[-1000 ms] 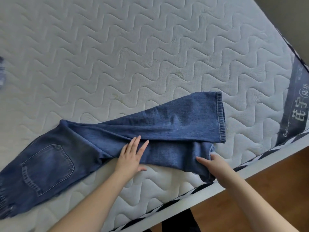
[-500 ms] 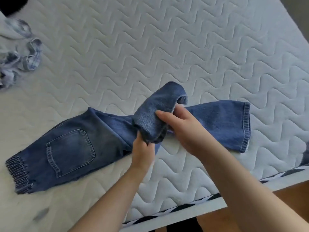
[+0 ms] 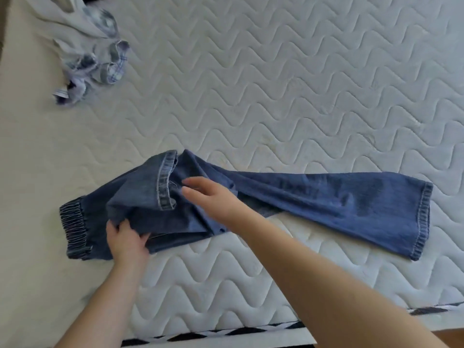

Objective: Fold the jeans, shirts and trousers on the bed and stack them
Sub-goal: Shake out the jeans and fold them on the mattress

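Observation:
Blue jeans [image 3: 326, 197] lie across the white quilted mattress [image 3: 276, 84] near its front edge. One leg is folded back over the seat, its hem [image 3: 165, 182] lying toward the elastic waistband [image 3: 74, 229] at the left. The other leg stretches out flat to the right. My left hand [image 3: 128, 239] grips the near edge of the folded denim at the seat. My right hand [image 3: 211, 197] hovers over the fold with fingers straight, holding nothing.
A crumpled pale blue-and-white shirt [image 3: 93, 54] lies at the far left of the mattress. The mattress's front edge with black-and-white piping [image 3: 226, 332] runs along the bottom, with wooden floor [image 3: 452, 335] showing at the lower right.
The leg end that both hands held up half a second ago now lies folded over the seat. My right hand has let go of it; my left hand moved left to the fold's edge.

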Available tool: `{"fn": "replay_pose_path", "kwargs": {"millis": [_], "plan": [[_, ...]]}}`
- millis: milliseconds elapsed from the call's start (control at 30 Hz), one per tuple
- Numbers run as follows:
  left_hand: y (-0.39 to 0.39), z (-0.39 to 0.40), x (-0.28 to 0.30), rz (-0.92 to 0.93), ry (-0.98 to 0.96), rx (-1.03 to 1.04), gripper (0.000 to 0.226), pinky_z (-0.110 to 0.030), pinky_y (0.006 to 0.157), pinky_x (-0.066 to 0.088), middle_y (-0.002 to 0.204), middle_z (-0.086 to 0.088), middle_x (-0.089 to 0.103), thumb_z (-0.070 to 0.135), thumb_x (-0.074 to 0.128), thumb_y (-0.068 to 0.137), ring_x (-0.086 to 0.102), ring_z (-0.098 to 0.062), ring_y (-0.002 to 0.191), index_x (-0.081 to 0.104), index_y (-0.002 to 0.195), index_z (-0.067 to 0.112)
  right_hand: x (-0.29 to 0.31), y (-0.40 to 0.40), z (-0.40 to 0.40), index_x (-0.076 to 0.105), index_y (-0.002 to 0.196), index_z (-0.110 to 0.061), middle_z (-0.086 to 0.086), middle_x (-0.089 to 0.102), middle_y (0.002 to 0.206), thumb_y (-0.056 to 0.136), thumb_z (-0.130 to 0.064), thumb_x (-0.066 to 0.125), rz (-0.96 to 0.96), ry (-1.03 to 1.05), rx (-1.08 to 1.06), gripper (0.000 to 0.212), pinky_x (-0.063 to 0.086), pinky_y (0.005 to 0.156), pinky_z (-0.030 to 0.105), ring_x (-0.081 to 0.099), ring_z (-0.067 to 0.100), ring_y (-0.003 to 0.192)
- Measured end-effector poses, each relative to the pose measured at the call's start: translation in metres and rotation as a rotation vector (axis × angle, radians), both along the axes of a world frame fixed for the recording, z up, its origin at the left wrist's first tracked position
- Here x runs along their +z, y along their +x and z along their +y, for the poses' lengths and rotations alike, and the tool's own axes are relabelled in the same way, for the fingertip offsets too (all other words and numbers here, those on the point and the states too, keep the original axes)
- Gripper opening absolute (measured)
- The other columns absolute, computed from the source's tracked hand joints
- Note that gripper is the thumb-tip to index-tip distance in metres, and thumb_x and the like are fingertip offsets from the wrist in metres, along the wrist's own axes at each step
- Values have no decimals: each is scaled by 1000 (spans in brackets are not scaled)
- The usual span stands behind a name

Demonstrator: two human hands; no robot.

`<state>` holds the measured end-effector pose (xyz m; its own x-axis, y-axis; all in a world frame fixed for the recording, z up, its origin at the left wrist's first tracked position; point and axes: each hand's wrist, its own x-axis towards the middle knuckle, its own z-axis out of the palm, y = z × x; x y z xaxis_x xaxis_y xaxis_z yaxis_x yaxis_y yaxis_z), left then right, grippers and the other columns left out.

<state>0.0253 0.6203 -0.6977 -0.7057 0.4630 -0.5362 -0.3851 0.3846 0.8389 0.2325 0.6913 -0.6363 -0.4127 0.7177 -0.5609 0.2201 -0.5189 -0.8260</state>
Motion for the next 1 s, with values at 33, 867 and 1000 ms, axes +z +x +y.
{"fn": "replay_pose_path", "kwargs": {"millis": [33, 867, 1000], "plan": [[-12, -10, -9, -4, -38, 12, 29, -54, 97, 47, 135, -8, 56, 13, 40, 98, 58, -28, 117, 55, 113, 32, -14, 7, -10, 60, 127, -30, -11, 64, 122, 95, -45, 58, -64, -19, 2, 36, 45, 95, 19, 57, 2, 109], [309, 36, -59, 1039, 128, -2043, 62, -33, 114, 21, 157, 1, 30, 21, 52, 92, 25, -18, 144, 32, 151, 22, -116, 284, -108, 49, 138, -24, -1, 59, 130, 96, -9, 56, -568, -91, -752, 45, 45, 84, 18, 58, 7, 105], [359, 38, -71, 1275, 114, -2270, 68, -35, 120, 9, 163, 0, 15, 21, 46, 96, 13, -20, 149, 15, 155, 27, -119, 349, -132, 47, 143, -21, 2, 51, 142, 90, -8, 63, -749, -51, -659, 57, 36, 106, 26, 48, 18, 130]]}}
